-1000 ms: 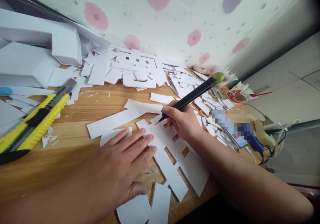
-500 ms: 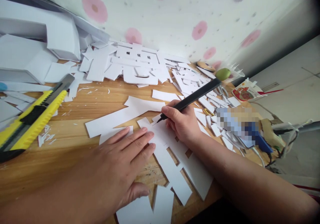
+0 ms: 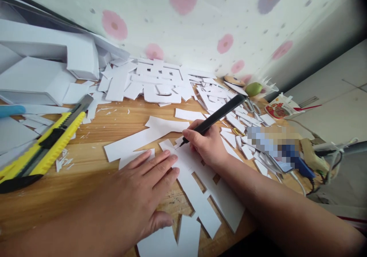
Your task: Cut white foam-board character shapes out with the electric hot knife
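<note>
My right hand grips a black pen, its tip touching a white cut-out board near the board's upper left end. Faint lines show beside the tip. Rectangular openings run through this board. Flat beside it, my left hand rests with fingers stretched out, the fingertips on the board's left edge and nothing held. Just beyond my left fingers lies a long angled white piece. Another white piece sits below the board, near my left thumb.
A yellow utility knife with its blade out lies at left. White box shapes stand behind it. Piled white cut-outs line the back of the wooden table. At right are scissors, a green fruit and cables.
The whole view has shifted slightly, with things appearing lower. The pen tip has moved slightly on the board. My left hand keeps its place on the pieces.
</note>
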`<state>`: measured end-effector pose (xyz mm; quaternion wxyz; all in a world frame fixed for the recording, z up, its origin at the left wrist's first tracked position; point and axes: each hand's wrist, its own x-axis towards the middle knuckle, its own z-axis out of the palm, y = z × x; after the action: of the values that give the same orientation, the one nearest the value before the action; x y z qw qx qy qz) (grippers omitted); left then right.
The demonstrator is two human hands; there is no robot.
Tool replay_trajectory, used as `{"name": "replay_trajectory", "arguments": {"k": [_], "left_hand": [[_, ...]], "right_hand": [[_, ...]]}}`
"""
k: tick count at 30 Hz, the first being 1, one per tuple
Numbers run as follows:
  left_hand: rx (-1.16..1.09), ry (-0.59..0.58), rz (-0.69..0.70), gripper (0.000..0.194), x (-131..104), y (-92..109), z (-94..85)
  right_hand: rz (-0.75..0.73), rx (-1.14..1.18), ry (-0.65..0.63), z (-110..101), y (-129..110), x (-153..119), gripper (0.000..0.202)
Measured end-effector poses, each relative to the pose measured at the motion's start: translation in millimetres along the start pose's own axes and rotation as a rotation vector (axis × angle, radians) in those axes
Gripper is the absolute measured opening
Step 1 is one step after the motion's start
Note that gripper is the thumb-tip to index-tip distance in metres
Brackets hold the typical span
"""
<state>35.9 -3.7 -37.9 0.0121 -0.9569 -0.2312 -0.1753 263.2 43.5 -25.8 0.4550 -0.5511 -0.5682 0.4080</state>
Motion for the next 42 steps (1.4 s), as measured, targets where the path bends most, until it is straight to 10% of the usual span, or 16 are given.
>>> {"name": "replay_trajectory", "arguments": {"k": [42], "left_hand": [[0.003, -0.107, 0.016, 0.07, -5.5, -5.9, 2.8]], "right_hand": [[0.083, 0.007, 0.013, -4.7, 1.3, 7.3, 0.032]]}}
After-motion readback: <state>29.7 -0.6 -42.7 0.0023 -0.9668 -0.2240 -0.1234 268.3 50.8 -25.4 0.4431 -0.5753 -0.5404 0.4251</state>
